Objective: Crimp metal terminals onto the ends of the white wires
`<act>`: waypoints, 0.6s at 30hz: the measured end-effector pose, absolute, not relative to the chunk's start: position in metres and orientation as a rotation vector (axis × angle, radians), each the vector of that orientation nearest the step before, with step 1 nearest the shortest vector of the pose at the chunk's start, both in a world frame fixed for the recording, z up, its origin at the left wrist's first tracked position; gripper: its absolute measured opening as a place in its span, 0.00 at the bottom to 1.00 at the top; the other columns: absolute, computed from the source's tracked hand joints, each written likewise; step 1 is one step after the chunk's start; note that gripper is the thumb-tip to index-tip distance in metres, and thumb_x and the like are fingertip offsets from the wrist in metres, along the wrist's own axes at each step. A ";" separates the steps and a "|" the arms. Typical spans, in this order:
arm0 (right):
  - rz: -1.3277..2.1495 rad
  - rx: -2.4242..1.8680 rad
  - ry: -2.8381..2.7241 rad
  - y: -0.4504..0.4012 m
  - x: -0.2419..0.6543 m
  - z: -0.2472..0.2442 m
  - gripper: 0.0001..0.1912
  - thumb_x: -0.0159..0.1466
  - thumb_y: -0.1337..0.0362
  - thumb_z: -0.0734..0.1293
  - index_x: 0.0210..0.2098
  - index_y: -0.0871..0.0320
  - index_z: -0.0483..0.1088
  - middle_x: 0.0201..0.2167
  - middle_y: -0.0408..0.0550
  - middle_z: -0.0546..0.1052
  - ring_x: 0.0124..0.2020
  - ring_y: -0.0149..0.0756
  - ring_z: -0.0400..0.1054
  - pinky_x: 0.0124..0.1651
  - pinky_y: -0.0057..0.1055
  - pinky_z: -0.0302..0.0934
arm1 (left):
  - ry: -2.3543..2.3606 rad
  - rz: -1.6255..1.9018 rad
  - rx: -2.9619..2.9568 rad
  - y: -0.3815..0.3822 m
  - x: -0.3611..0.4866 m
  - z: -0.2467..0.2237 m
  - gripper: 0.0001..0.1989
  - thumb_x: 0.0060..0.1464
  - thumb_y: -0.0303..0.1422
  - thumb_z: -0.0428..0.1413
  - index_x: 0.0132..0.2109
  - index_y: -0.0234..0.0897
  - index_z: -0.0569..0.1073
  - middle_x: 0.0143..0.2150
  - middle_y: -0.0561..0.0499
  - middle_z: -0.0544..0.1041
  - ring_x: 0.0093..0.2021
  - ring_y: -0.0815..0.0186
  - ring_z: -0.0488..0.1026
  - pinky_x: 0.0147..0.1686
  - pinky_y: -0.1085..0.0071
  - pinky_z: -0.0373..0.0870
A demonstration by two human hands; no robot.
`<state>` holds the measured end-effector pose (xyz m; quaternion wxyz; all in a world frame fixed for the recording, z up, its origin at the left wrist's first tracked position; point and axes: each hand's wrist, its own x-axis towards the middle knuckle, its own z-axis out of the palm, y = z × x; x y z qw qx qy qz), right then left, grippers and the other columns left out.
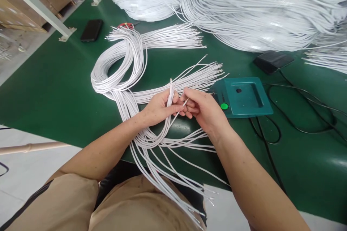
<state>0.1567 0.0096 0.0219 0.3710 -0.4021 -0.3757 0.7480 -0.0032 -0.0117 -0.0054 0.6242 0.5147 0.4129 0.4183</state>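
My left hand (162, 106) is closed around a few white cables, whose ends stick up between thumb and fingers. One cable end slants out past the left thumb toward my right hand (199, 106), whose fingers are curled beside it; whether they grip it is hard to make out. A coiled bundle of white cables (101, 75) lies on the green table, with strands running under my left forearm and over the front edge. Right of my right hand sits a teal device (245, 97) with a green button (224, 106).
A large heap of white cables (244, 10) covers the back of the table (54, 93). A black phone-like object (91, 30) lies at the back left, near metal posts. Red-handled tool (126, 25) behind the coil. Black box (272, 61) and dark cords (298, 129) at right.
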 end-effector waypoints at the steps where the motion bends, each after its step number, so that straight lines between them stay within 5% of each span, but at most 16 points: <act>1: 1.957 -1.010 -0.953 0.010 0.157 0.021 0.18 0.56 0.53 0.72 0.21 0.61 0.70 0.14 0.36 0.57 0.17 0.26 0.60 0.20 0.24 0.52 | 0.949 0.963 1.184 -0.011 -0.004 -0.006 0.18 0.51 0.33 0.64 0.31 0.36 0.59 0.29 0.54 0.75 0.30 0.70 0.77 0.30 0.76 0.72; 11: 2.083 -0.925 -0.854 0.014 0.163 0.018 0.17 0.54 0.55 0.75 0.24 0.60 0.69 0.19 0.38 0.65 0.22 0.25 0.61 0.26 0.23 0.58 | 0.944 1.032 1.146 -0.006 -0.008 -0.007 0.17 0.50 0.34 0.65 0.36 0.35 0.63 0.31 0.54 0.76 0.30 0.71 0.77 0.31 0.76 0.72; 18: 1.594 -1.177 -1.205 0.007 0.158 0.025 0.10 0.57 0.59 0.72 0.30 0.60 0.75 0.22 0.41 0.72 0.22 0.27 0.63 0.26 0.26 0.60 | 0.926 1.042 1.203 -0.007 -0.011 -0.007 0.29 0.53 0.34 0.63 0.61 0.40 0.65 0.33 0.54 0.76 0.33 0.71 0.76 0.34 0.75 0.72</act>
